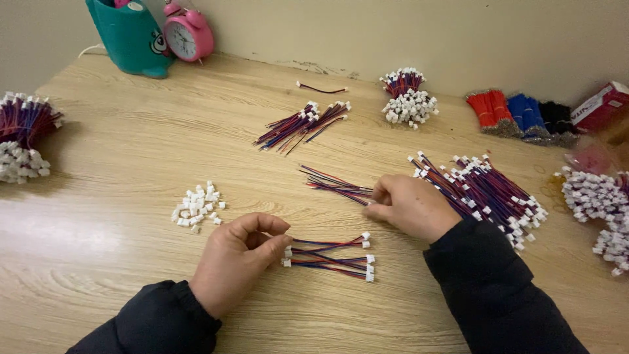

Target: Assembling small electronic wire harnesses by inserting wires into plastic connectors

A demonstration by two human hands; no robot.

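1. Leads [331,257] with white plugs lie on the table [118,151]; my left hand [237,261] pinches their near end.
2. My right hand [411,206] grips a loose bunch [335,184]; strands could tangle.
3. Spare plugs [198,206] nearby may scatter if brushed.

This is looking like a home corner doubling as a small assembly bench: a wood-grain worktop [118,131] is sitting against a scuffed plain wall, carrying bundles of red-and-blue wire leads [485,190] and a heap of loose white connectors [196,206]. A pink alarm clock [188,34] and a teal cartoon holder [131,36] are giving it a domestic feel.
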